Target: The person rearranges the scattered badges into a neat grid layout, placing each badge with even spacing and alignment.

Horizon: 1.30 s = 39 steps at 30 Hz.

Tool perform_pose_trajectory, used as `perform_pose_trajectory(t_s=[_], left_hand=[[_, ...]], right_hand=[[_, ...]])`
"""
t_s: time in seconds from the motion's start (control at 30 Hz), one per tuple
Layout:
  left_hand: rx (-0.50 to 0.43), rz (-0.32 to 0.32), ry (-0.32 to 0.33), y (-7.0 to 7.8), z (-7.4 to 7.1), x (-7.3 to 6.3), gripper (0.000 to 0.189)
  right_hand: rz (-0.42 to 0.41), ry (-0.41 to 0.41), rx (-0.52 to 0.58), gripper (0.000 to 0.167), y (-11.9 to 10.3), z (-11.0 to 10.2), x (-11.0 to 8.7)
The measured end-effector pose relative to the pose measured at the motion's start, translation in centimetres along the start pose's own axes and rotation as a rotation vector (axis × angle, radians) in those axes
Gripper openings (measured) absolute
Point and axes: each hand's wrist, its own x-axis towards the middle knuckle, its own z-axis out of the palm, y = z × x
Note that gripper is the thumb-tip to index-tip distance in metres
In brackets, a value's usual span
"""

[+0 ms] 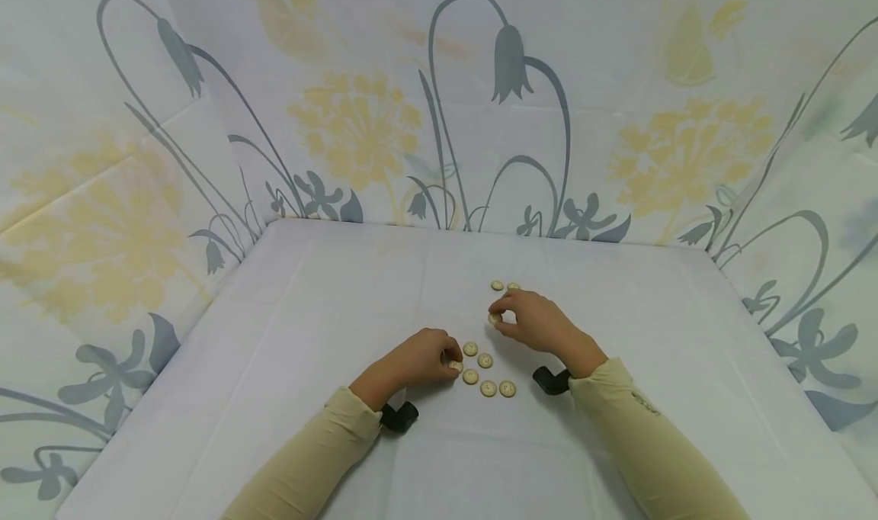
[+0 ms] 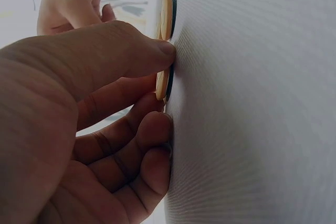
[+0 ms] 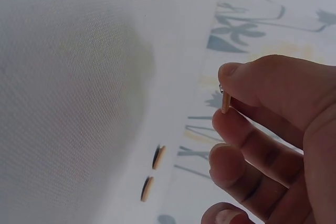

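1. Clock directions take the head view, with twelve at the far edge of the white desk (image 1: 329,299); nine pale, round wooden discs are counted: five in a near cluster, two at the hands and two farther off

2. Near cluster, five discs lying flat: one at eleven o'clock (image 1: 469,348), one at twelve (image 1: 485,361), one at nine (image 1: 469,377), one at six (image 1: 488,388) and one at four (image 1: 507,389); small dark marks show on their faces, too small to read

3. Left hand (image 1: 418,358), at nine to ten o'clock of the cluster: thumb and fingers curl about one wooden disc (image 2: 161,86), gripping it at desk level, just beside the cluster

4. Right hand (image 1: 535,322), at one to two o'clock of the cluster: thumb and fingertip pinch one wooden disc (image 3: 226,102) by its edges, clear of the desk, at twelve o'clock of the cluster

5. Far pair, two discs: left one (image 1: 497,284) and right one (image 1: 514,285), side by side just beyond the right hand, between twelve and one o'clock of the cluster

6. Two beige sleeves (image 1: 309,459) enter from seven and five o'clock; patterned cloth (image 1: 466,146) with grey and yellow flowers stands behind, at twelve
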Motion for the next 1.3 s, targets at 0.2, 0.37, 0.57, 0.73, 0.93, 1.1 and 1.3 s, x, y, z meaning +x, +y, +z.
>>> perform_pose_trajectory(t_s=[0.2, 0.37, 0.57, 0.73, 0.93, 1.1, 1.3], left_hand=[[-0.003, 0.0, 0.005, 0.0, 0.0, -0.1, 0.012], [-0.008, -0.003, -0.004, 0.1, -0.1, -0.1, 0.011], [-0.007, -0.01, -0.011, 0.1, -0.1, -0.1, 0.012], [-0.012, -0.01, -0.011, 0.1, -0.2, 0.0, 0.013], [-0.016, -0.011, -0.01, 0.0, -0.2, 0.0, 0.014], [-0.015, -0.009, -0.005, 0.0, -0.2, 0.0, 0.014], [-0.021, -0.021, -0.014, -0.1, -0.1, 0.1, 0.014]], right_hand=[[0.016, 0.026, -0.001, 0.024, 0.0, 0.2, 0.6], [0.035, 0.026, 0.003, 0.024, -0.1, 0.3, 1.0], [0.046, 0.018, -0.001, 0.024, 0.2, 0.5, 1.7], [0.047, 0.02, -0.008, 0.025, 0.4, 0.3, 2.3], [0.043, 0.033, -0.01, 0.025, 0.7, 0.3, 3.0], [0.024, 0.067, -0.02, 0.024, 1.2, 0.6, 3.5], [0.046, 0.044, 0.003, 0.026, 1.5, 0.8, 4.2]])
